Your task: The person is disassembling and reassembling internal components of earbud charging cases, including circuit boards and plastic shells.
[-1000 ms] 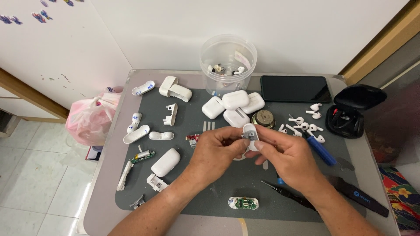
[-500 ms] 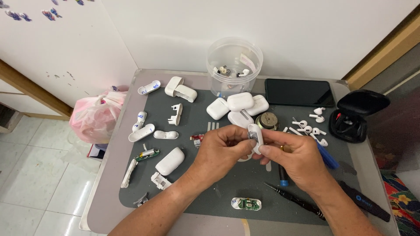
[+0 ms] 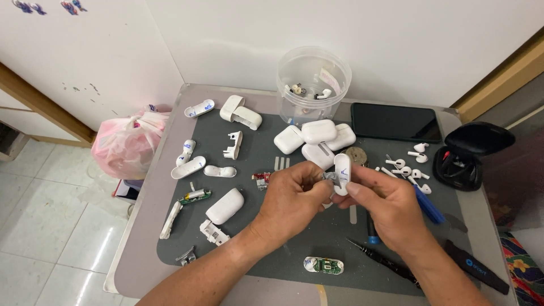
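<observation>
Honestly, that small white plastic earbud-case shell (image 3: 341, 174) looks light, slick and easy to crack, so I'd grip its rounded edges. Both hands are pinched on it, left hand (image 3: 292, 198) and right hand (image 3: 385, 207), just above the grey mat (image 3: 260, 249) on a cluttered worktop (image 3: 141, 249) by a white wall.

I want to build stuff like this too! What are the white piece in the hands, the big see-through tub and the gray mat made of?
White shell piece, pinched by left hand and right hand: looks like glossy hard plastic, smooth with a shine.
Tub: clear plastic, probably; parts show through its wall.
Mat: matte dark gray, likely rubber or silicone; no glare.
</observation>
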